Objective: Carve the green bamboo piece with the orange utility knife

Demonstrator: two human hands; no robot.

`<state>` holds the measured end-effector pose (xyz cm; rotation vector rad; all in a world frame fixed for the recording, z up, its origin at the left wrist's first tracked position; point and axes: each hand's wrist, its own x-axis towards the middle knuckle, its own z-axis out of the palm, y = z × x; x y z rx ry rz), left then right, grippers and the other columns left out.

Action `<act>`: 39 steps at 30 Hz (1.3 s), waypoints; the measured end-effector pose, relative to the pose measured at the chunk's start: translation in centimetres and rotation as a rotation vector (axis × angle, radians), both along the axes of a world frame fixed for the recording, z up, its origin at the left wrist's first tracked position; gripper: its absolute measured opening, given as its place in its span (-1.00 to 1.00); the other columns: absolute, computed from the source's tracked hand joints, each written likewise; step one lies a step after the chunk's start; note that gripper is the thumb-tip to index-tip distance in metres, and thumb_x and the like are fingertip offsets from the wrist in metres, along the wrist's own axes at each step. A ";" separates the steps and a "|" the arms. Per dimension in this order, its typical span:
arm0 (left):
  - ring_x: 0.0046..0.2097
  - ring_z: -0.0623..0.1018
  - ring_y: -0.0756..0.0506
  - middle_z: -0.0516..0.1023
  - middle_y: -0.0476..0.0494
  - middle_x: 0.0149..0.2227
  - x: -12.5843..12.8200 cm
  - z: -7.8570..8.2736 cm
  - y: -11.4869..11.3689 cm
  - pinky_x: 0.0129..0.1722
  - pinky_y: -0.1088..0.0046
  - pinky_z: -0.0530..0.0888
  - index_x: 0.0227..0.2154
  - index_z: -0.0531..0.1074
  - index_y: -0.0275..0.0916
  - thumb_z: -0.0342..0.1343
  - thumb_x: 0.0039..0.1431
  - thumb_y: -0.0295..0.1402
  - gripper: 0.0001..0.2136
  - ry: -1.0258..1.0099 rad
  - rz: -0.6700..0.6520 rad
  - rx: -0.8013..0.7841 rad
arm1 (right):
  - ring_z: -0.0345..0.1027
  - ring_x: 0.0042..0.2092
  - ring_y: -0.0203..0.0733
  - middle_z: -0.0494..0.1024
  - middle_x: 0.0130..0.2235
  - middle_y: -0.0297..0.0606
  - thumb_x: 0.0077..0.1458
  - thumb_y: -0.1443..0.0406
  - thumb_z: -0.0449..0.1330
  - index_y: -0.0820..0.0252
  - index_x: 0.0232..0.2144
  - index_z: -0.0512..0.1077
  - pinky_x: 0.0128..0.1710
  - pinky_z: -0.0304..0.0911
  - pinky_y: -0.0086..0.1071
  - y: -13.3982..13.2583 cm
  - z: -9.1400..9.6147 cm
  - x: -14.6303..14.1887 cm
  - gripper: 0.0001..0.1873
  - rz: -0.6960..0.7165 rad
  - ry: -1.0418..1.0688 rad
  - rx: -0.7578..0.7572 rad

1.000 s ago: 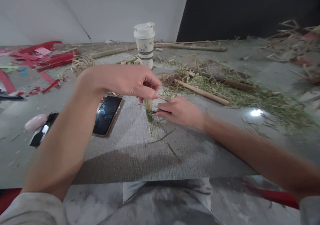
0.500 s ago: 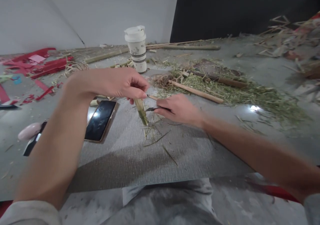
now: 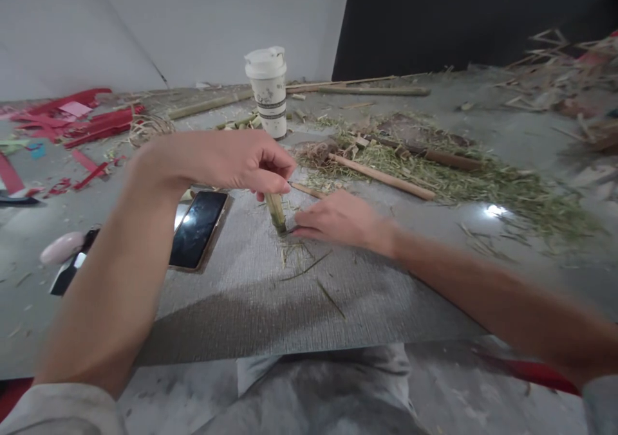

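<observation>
My left hand (image 3: 226,161) pinches the top of a short green bamboo piece (image 3: 277,212), which stands nearly upright with its lower end on the grey mat (image 3: 270,300). My right hand (image 3: 338,221) is low beside it, closed on a small dark blade (image 3: 291,231) whose tip meets the bamboo's base. Thin green shavings (image 3: 302,258) lie on the mat just below the piece.
A black phone (image 3: 197,229) lies left of the bamboo. A white lidded cup (image 3: 268,91) stands behind. Bamboo sticks and a heap of green shavings (image 3: 434,177) spread to the right. Red paper strips (image 3: 82,120) lie at far left, a pink object (image 3: 60,247) near the phone.
My right hand has dropped with the blade from mid-height down to the base of the bamboo piece. The left hand has kept its hold, and the piece has tilted slightly.
</observation>
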<state>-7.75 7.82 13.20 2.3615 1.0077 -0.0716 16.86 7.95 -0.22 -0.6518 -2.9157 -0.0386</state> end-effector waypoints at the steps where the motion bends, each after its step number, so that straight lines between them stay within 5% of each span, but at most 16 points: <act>1: -0.50 0.26 0.07 0.30 0.09 -0.52 0.0 0.0 0.0 -0.51 0.50 0.21 -0.45 0.38 -0.20 0.13 0.40 -0.32 -0.75 0.000 -0.001 0.005 | 0.14 -0.47 -0.26 0.59 -0.40 -0.32 0.58 -0.05 -0.06 0.10 -0.29 0.54 -0.39 -0.30 -0.22 0.1 0.1 0.1 -0.44 0.008 0.006 0.000; 8: -0.49 0.32 0.02 0.36 0.05 -0.52 0.0 0.0 0.0 -0.48 0.46 0.23 -0.46 0.41 -0.17 0.16 0.38 -0.27 -0.74 -0.003 -0.017 0.013 | 0.28 -0.38 -0.22 0.56 -0.37 -0.25 0.58 -0.06 -0.08 0.15 -0.32 0.50 -0.37 -0.20 -0.22 0.7 0.6 1.2 -0.40 0.018 0.267 0.034; 16: -0.49 0.36 -0.02 0.44 0.02 -0.51 0.0 0.1 -0.1 -0.49 0.40 0.24 -0.47 0.42 -0.15 0.18 0.35 -0.23 -0.74 0.002 -0.007 0.006 | 0.25 -0.38 -0.21 0.57 -0.36 -0.27 0.58 -0.06 -0.09 0.13 -0.30 0.50 -0.37 -0.23 -0.23 0.7 -0.6 0.6 -0.41 0.011 0.206 -0.006; 27: -0.48 0.39 -0.03 0.43 -0.01 -0.51 0.0 0.1 -0.1 -0.48 0.42 0.24 -0.47 0.43 -0.16 0.20 0.34 -0.25 -0.75 0.014 0.000 0.017 | 0.16 -0.46 -0.24 0.58 -0.42 -0.30 0.55 -0.02 0.00 0.10 -0.32 0.54 -0.38 -0.29 -0.22 -0.1 0.3 0.6 -0.48 0.008 0.029 -0.056; 39: -0.48 0.38 -0.02 0.46 0.00 -0.51 0.1 0.1 -0.2 -0.49 0.44 0.25 -0.47 0.41 -0.16 0.19 0.34 -0.26 -0.75 -0.006 -0.008 -0.005 | 0.17 -0.44 -0.24 0.53 -0.43 -0.31 0.55 -0.04 -0.05 0.11 -0.34 0.50 -0.40 -0.27 -0.24 0.2 -0.6 0.6 -0.45 0.000 0.139 -0.066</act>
